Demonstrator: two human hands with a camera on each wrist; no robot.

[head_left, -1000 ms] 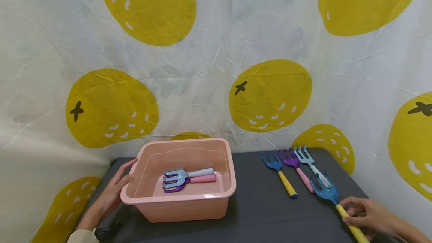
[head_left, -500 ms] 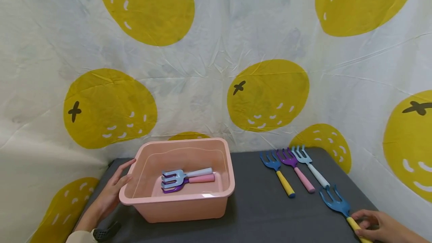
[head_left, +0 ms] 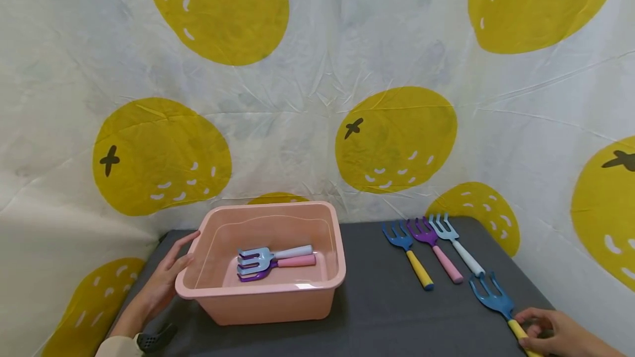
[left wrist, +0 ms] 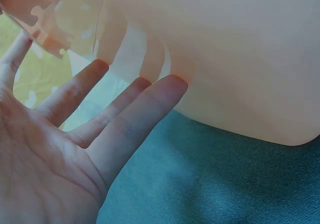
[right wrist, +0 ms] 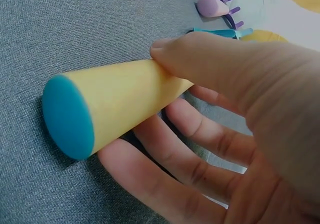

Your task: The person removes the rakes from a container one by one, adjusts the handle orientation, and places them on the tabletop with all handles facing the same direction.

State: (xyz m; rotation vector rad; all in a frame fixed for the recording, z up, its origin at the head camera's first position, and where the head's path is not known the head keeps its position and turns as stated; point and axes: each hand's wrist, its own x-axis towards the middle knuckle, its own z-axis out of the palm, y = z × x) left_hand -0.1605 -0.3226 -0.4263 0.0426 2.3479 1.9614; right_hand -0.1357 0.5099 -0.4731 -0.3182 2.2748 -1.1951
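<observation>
My left hand [head_left: 160, 286] rests its fingers against the left side of a pink plastic basin [head_left: 268, 308]. Up close in the left wrist view, straight fingertips [left wrist: 172, 84] touch the basin's outer wall. At the right, my right hand [head_left: 560, 330] holds a blue hand fork [head_left: 500, 303] by its yellow handle, thumb on one side and fingers on the other. The handle [right wrist: 117, 96], with a blue end cap, lies on the grey cloth. Inside the basin, a light blue hand fork [head_left: 264, 261] lies partly over a purple one with a pink handle [head_left: 300, 261].
Towards the back right, a blue hand fork with yellow handle [head_left: 419, 270], a purple one with pink handle [head_left: 447, 263] and a light blue one [head_left: 466, 257] lie side by side on the grey-covered table [head_left: 387, 318]. A fruit-patterned curtain [head_left: 297, 147] stands behind.
My right hand has moved the blue hand fork to the right and down, off the light blue fork's handle and onto the table. The left hand and basin stay put.
</observation>
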